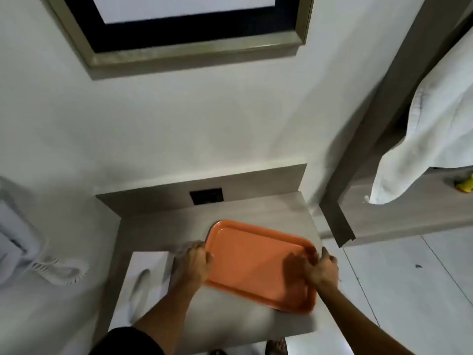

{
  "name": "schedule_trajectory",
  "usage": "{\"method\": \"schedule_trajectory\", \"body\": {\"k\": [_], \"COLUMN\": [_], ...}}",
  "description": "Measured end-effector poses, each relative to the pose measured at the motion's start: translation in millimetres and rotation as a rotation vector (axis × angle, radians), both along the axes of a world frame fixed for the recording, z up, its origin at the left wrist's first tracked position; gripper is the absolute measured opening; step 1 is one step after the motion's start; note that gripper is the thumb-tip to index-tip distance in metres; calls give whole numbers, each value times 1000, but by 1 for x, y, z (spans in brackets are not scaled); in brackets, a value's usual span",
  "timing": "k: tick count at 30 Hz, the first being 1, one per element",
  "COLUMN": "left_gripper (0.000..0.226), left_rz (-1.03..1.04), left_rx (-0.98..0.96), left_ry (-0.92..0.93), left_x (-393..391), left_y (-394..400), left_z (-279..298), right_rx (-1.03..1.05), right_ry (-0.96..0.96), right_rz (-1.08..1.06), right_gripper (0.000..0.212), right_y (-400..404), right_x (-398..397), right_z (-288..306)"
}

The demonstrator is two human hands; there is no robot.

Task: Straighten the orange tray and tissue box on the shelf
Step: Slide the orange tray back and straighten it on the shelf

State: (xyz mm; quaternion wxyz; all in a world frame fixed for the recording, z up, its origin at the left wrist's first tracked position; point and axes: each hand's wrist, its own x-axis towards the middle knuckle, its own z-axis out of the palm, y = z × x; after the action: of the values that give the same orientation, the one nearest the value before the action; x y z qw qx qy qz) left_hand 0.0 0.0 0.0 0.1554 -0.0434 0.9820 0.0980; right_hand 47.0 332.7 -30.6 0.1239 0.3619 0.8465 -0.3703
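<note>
An orange tray (250, 262) lies skewed on the grey wooden shelf (256, 213), its near right corner at the shelf's right edge. My left hand (195, 265) grips the tray's left rim. My right hand (316, 269) grips its right rim, thumb inside the tray. A white tissue box (146, 280) with an oval slot sits at the shelf's left front, just left of my left forearm, touching neither hand.
A white wall phone (20, 239) with a coiled cord hangs to the left. A dark socket plate (206, 196) sits in the shelf's back panel. A framed picture (179, 39) hangs above. At right stand a headboard and a white pillow (430, 139). Tiled floor lies at lower right.
</note>
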Motion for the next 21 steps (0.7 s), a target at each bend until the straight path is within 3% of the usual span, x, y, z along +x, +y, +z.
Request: {"method": "schedule_trajectory", "body": {"k": [3, 7, 11, 15, 19, 21], "left_gripper": [39, 41, 24, 61, 24, 22], "left_rz": [98, 293, 500, 612, 720, 738], "left_rx": [7, 330, 537, 606, 566, 529], "left_ry": [-24, -74, -31, 94, 151, 153], "left_x": [11, 19, 24, 31, 29, 26], "left_y": [-7, -6, -11, -15, -25, -31], "left_z": [-19, -32, -37, -41, -59, -67], "right_rx": [-48, -67, -48, -57, -54, -55], "right_ry": [-48, -25, 18, 77, 109, 120], "right_rz": [-88, -130, -84, -3, 78, 105], "right_gripper": [65, 35, 30, 30, 29, 29], "right_y": [4, 2, 2, -1, -10, -14], "right_x": [19, 25, 7, -32, -71, -84], "right_z": [-21, -37, -41, -41, -47, -50]}}
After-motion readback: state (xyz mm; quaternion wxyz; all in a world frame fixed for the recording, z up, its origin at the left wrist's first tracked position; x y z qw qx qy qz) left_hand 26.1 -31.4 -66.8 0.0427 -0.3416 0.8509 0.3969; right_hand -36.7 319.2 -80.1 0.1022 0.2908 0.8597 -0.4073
